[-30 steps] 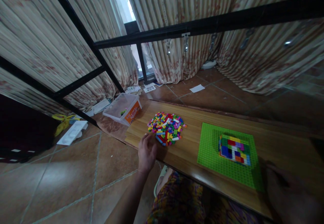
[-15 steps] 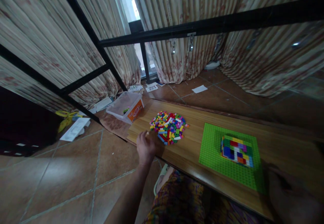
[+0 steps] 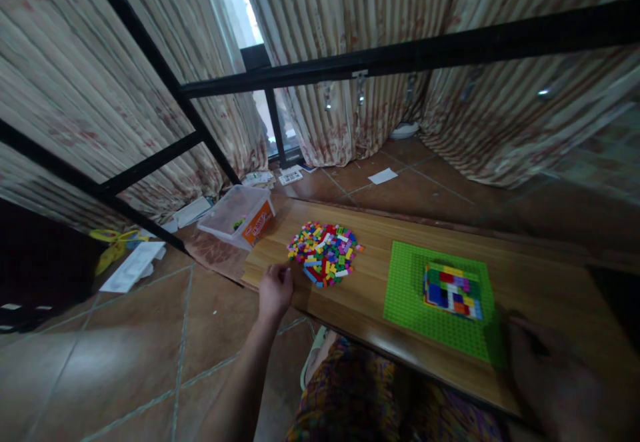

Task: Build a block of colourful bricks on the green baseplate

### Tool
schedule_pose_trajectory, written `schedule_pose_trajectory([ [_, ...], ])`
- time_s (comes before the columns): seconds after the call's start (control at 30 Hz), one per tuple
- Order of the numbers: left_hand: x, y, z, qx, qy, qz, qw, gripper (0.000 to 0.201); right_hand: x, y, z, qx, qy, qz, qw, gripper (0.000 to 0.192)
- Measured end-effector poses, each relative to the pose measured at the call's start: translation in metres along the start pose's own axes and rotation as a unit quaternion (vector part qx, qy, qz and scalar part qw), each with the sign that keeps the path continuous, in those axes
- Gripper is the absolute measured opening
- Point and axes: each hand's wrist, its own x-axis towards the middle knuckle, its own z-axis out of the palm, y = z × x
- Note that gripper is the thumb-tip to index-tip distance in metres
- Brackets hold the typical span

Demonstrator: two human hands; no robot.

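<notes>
My left hand [image 3: 276, 290] is at the table's near edge, just left of a loose pile of small coloured building bricks [image 3: 327, 252]. Its fingers are curled together, and whatever they may hold is hidden. On the right, a green baseplate [image 3: 403, 285] carries a low rectangular block built of mixed-colour bricks [image 3: 453, 292], its top a patchwork of red, blue, white, yellow and green. My right hand [image 3: 547, 365] is in shadow beside the baseplate's right edge, fingers dark and blurred. Nothing can be made out in it.
The wooden table [image 3: 367, 289] runs left to right before my knees. A clear plastic box [image 3: 225, 215] with an orange label stands off its left end. Behind are a black metal frame [image 3: 310, 72] and striped curtains [image 3: 320, 22]. A white sheet [image 3: 383, 176] lies on the tiled floor.
The view has shifted, so the table and bricks appear slightly further left. My left hand has drawn slightly away from the pile's near edge. The built block looks the same.
</notes>
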Motion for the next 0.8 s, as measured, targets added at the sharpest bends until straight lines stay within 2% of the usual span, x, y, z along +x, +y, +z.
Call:
schedule_pose_trajectory([
  [0.1, -0.013, 0.010, 0.000, -0.033, -0.027, -0.008, 0.999, 0.018, 0.001, -0.011, -0.001, -0.005, 0.017, 0.019, 1.000, 0.044],
  [0.23, -0.029, 0.034, 0.008, -0.148, -0.098, -0.019, 0.984, 0.019, 0.003, -0.016, -0.001, 0.026, 0.050, -0.002, 0.998, 0.042],
  [0.47, -0.064, 0.088, 0.052, -0.316, -0.217, 0.047, 0.923, 0.026, 0.003, -0.016, 0.004, 0.057, 0.071, -0.020, 0.996, 0.043],
  [0.63, -0.082, 0.118, 0.076, -0.333, -0.294, 0.097, 0.891, 0.021, 0.004, -0.019, 0.004, 0.082, 0.076, -0.016, 0.994, 0.037],
  [0.7, -0.083, 0.133, 0.078, -0.325, -0.306, 0.111, 0.888, 0.018, 0.004, -0.020, 0.004, 0.084, 0.076, -0.014, 0.993, 0.036],
  [0.8, -0.080, 0.158, 0.076, -0.272, -0.309, 0.185, 0.892, 0.015, 0.005, -0.021, 0.004, 0.089, 0.079, -0.013, 0.993, 0.035],
])
